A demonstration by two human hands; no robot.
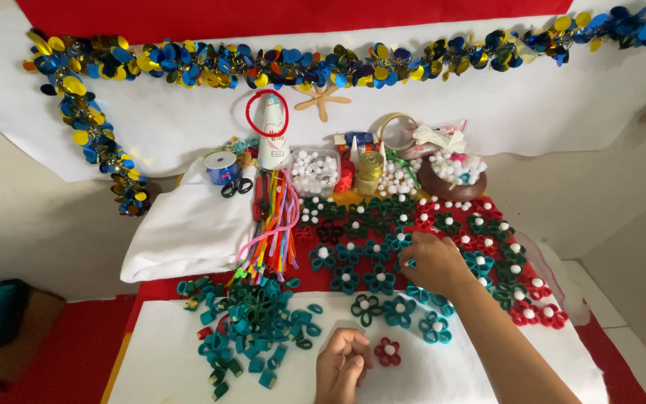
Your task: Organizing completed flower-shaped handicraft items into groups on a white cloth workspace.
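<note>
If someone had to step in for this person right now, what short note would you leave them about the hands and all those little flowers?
Left hand: curled loosely on the white sheet, beside one red flower with a white pompom centre; whether it grips anything cannot be told.
Right hand: reaching over the rows of finished flowers, fingertips pinching at a teal one.
Done: many teal, green and red flowers with white centres, laid in rows.
Left: a heap of loose teal and green loops, not yet made into flowers.
Supplies behind: tub of white pompoms, pipe cleaners, scissors.
</note>
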